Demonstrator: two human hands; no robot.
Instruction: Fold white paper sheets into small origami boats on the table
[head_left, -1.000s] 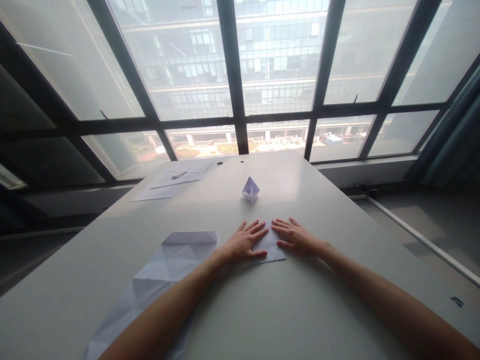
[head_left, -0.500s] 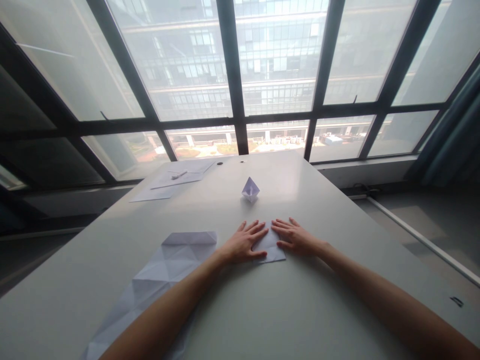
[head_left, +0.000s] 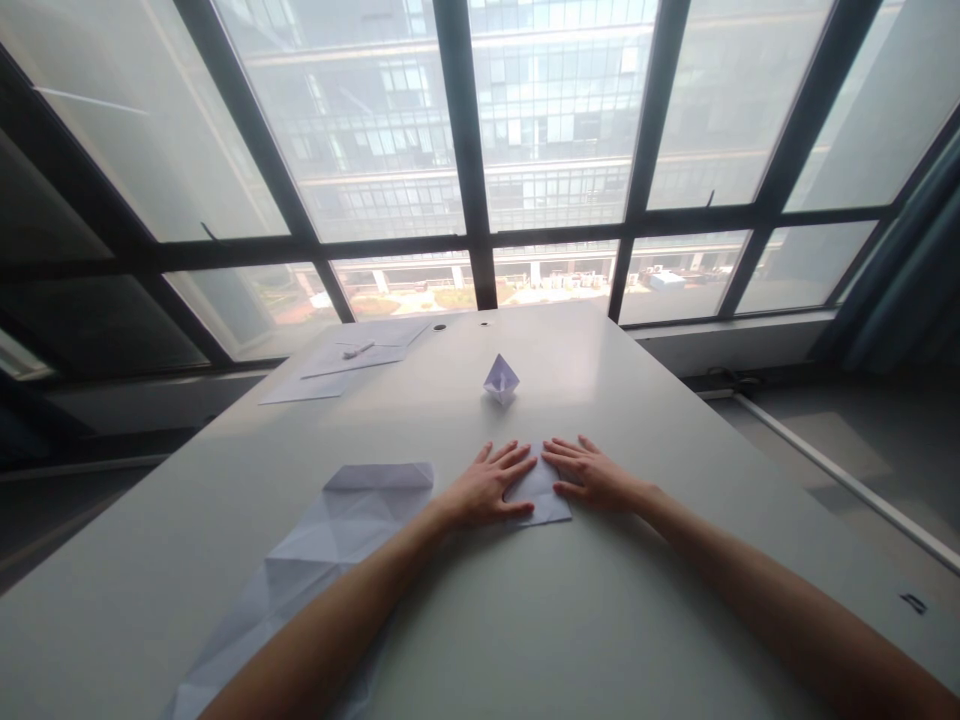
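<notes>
Folded white paper point(head_left: 541, 488), right here at the centre of the action, lies flat on the near half of the table, pinned under two hands! Biggest of all, the dark-framed windows point(head_left: 555, 110) fill the backdrop, bright daylight pouring through, with a blue-grey curtain point(head_left: 900, 260) at far right. Next in size comes the white table point(head_left: 675, 610), stretching away towards the glass. Over on the left side, a large creased sheet point(head_left: 330, 540) spreads out, partly covered from view by the left forearm, and farther off, flat loose sheets point(head_left: 304, 388) overlap. Now the hands: the left hand point(head_left: 491, 487) is open, palm down, fingers fanned across the paper's left part; the right hand point(head_left: 596, 480) is open too, fingertips and thumb on the right edge, neither one gripping anything. Just beyond them stands a small folded paper figure point(head_left: 501, 380), pointed at the top, touched by nobody, and smaller yet, a slim white object point(head_left: 358, 351) rests on those loose sheets!
</notes>
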